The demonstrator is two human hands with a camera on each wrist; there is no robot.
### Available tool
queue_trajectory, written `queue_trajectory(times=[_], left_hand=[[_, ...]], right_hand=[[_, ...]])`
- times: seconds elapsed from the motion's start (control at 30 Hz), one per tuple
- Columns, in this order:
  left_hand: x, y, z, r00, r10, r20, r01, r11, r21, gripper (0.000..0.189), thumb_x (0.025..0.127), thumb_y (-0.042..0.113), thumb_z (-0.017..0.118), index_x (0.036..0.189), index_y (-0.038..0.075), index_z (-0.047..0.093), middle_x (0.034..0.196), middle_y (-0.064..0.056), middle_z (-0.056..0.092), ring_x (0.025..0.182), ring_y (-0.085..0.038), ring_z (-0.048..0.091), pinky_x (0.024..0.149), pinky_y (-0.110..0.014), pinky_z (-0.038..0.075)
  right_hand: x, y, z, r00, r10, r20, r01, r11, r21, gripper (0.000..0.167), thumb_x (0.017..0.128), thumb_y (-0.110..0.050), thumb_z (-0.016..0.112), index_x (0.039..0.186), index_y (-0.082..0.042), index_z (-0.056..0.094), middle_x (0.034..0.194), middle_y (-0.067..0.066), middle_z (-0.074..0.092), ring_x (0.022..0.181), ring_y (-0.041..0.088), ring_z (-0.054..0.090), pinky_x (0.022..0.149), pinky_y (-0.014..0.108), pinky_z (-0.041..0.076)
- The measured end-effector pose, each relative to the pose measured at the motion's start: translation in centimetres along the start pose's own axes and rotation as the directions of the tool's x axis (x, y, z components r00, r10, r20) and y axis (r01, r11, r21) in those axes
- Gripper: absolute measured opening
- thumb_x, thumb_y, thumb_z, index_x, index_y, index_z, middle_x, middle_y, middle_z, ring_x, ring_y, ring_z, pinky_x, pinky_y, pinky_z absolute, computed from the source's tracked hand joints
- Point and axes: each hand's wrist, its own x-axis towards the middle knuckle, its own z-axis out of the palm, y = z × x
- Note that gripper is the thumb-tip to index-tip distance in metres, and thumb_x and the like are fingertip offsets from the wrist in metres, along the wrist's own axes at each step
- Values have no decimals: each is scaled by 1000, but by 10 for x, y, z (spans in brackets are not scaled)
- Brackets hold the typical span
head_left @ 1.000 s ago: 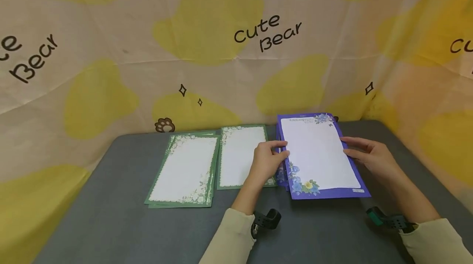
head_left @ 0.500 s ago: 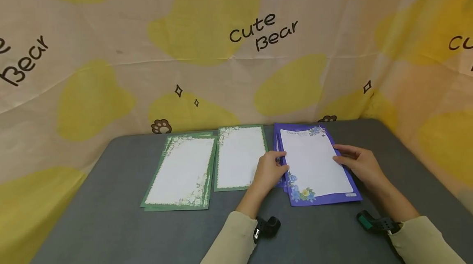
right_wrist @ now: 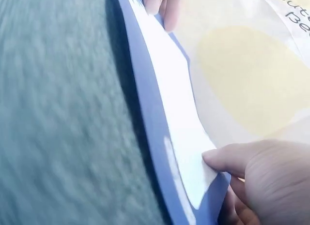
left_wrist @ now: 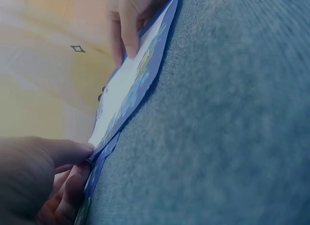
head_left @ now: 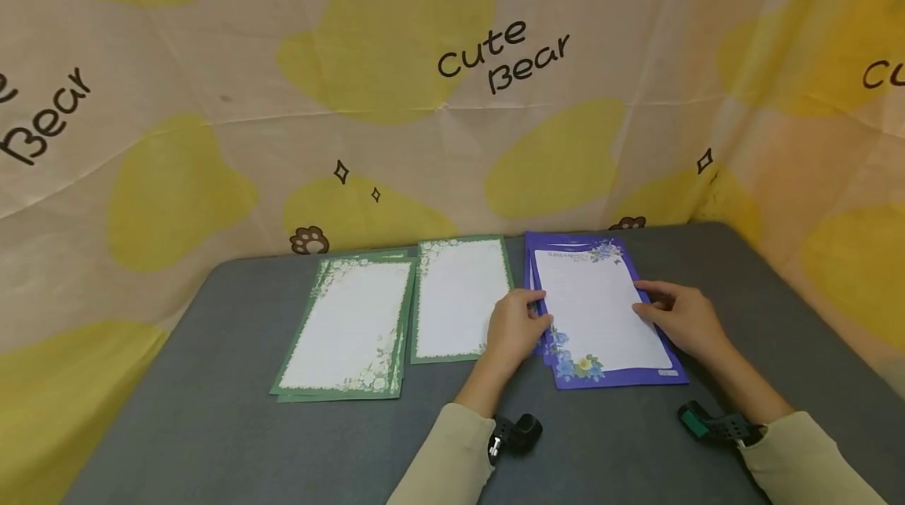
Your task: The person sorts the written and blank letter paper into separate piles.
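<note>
A purple-bordered sheet of paper (head_left: 601,312) with blue flowers at two corners lies over other purple sheets (head_left: 529,269) on the right side of the table. My left hand (head_left: 514,326) pinches its left edge, thumb on top and fingers beneath in the left wrist view. At the opposite edge my right hand (head_left: 682,318) pinches the paper between thumb and fingers. In the right wrist view the sheet (right_wrist: 169,89) bends slightly near the right thumb (right_wrist: 223,157). Most of the purple sheets underneath are hidden.
Left of the purple paper lies a green-bordered sheet (head_left: 459,301), partly behind my left hand. Farther left is a stack of green-bordered sheets (head_left: 346,328), edges slightly uneven. A patterned cloth (head_left: 396,42) hangs behind the grey table (head_left: 247,442).
Both hands have lowered the purple sheet toward the table and onto the purple sheets below. The right hand has shifted a little left. Both still hold its edges.
</note>
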Motion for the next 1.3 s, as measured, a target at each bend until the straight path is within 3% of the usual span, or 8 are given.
queue_trajectory(times=[0.23, 0.33, 0.47, 0.57, 0.8, 0.97, 1.07, 1.3], left_hand=[[0, -1, 4, 997, 39, -72, -34, 997, 69, 32, 80, 14, 83, 111, 9, 79, 115, -9, 73, 72, -4, 63, 69, -21, 51], [1, -2, 4, 995, 48, -88, -38, 993, 113, 25, 81, 15, 82, 105, 11, 81, 113, -4, 75, 84, -11, 68, 76, -25, 54], [1, -4, 4, 993, 90, -77, -78, 986, 145, 19, 83, 16, 80, 101, 11, 82, 111, -1, 76, 98, -17, 71, 83, -28, 55], [0, -5, 3, 994, 82, -73, -72, 988, 134, 19, 83, 15, 80, 101, 11, 82, 111, -1, 76, 94, -15, 70, 79, -26, 54], [5, 0, -6, 997, 61, -47, -63, 997, -44, 20, 87, 12, 76, 107, 11, 80, 106, -7, 73, 69, -2, 54, 62, -17, 45], [2, 9, -35, 999, 52, 0, -52, 993, -110, 22, 93, 16, 71, 113, 12, 78, 101, -8, 70, 59, -3, 45, 51, -18, 38], [-2, 6, -59, 998, 49, 50, -45, 996, -71, 24, 96, 19, 69, 118, 13, 76, 110, -8, 71, 61, -8, 51, 50, -21, 39], [-7, -25, -114, 1000, 26, 7, -26, 997, 78, 29, 94, 22, 72, 122, 13, 74, 126, -9, 70, 105, -26, 67, 82, -40, 55]], right_hand=[[-5, -2, 2, 994, -74, -77, 71, 997, -38, 45, 90, -26, 78, 125, 1, 70, 75, 8, 62, 62, 12, 46, 54, 25, 33], [-4, -6, 5, 990, -107, -92, 101, 993, -68, 40, 89, -23, 77, 120, 2, 72, 85, 15, 66, 67, 18, 52, 57, 29, 39], [-4, -11, 11, 988, -123, -94, 113, 988, -105, 34, 90, -20, 75, 115, 4, 74, 111, 29, 67, 91, 41, 63, 77, 52, 52], [-5, -13, 16, 989, -105, -104, 95, 991, -95, 33, 91, -19, 74, 113, 5, 74, 125, 33, 62, 111, 50, 59, 90, 65, 48], [-7, -13, 17, 978, -68, -198, 59, 997, -51, 28, 93, -20, 71, 106, 4, 76, 123, 31, 65, 106, 49, 62, 84, 60, 49], [-5, -18, 10, 980, -71, -184, 59, 996, -70, 29, 94, -24, 68, 102, 3, 76, 106, 28, 70, 85, 35, 65, 69, 40, 50], [-5, -21, 2, 991, -69, -117, 56, 992, -113, 33, 95, -27, 68, 105, 3, 76, 101, 25, 72, 82, 32, 66, 67, 39, 51], [-3, -40, -19, 996, -89, 25, 92, 982, -162, 40, 98, -31, 66, 115, 4, 72, 104, 25, 74, 89, 37, 69, 75, 54, 56]])
